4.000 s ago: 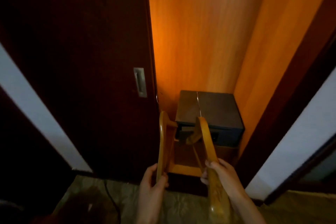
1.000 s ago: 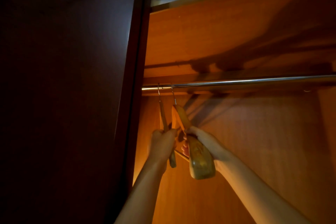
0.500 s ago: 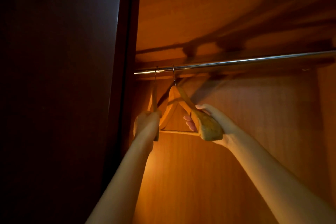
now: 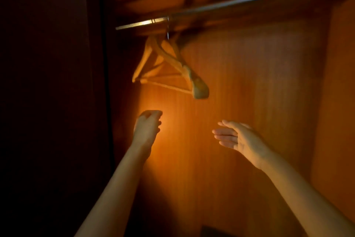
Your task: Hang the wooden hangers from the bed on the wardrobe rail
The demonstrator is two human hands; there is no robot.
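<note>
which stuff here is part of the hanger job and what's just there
Part of the job: wooden hangers, hooked on the wardrobe rail; left hand and right hand, both empty, below them.
Just there: dark door at left; wardrobe back panel; dark object at the bottom edge, too cut off to identify.

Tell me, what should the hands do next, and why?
Probably draw both out of the wardrobe. Two hangers hang by their hooks from the rail, and the left hand and right hand are below them, touching nothing. This spot looks done; any more hangers lie out of view.
</note>
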